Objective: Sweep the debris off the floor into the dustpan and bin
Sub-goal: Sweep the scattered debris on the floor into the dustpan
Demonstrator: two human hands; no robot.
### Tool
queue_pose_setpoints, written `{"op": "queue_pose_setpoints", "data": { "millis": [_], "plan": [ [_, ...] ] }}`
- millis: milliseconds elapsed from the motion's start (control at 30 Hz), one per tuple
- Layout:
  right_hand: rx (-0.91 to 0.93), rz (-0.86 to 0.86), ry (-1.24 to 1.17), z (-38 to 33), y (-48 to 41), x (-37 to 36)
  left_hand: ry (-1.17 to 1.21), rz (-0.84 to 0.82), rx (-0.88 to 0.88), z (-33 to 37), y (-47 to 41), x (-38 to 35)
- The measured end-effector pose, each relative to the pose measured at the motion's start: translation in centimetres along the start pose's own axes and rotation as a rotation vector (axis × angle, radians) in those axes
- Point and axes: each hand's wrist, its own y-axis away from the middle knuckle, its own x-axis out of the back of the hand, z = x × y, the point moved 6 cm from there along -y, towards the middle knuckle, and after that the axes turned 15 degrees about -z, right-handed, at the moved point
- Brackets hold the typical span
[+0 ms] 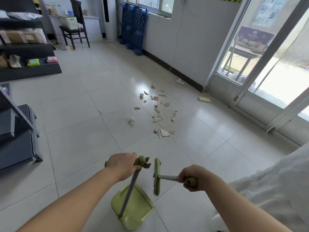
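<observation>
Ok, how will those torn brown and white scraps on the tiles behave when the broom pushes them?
The torn brown and white scraps look thin and flat, so probably light and apt to scatter ahead of the green broom head. On the glossy white floor tiles they should slide easily. The larger flat white piece might slip under it.

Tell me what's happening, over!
Left hand grips dustpan handle. Right hand grips broom. Debris scattered ahead, unswept. Bare floor between.

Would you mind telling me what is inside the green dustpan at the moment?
The dustpan shows only its bare green inside. Its pole, held by the left hand, hides a thin strip. The debris lies on the floor ahead.
</observation>
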Motion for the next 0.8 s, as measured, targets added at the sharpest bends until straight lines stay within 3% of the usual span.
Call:
{"op": "queue_pose_setpoints", "data": {
  "millis": [800],
  "plan": [
    [0.048,-0.004,0.119,-9.7,-9.2,13.0,0.107,0.049,0.123,1.0,-15.2,6.8]
  ]
}}
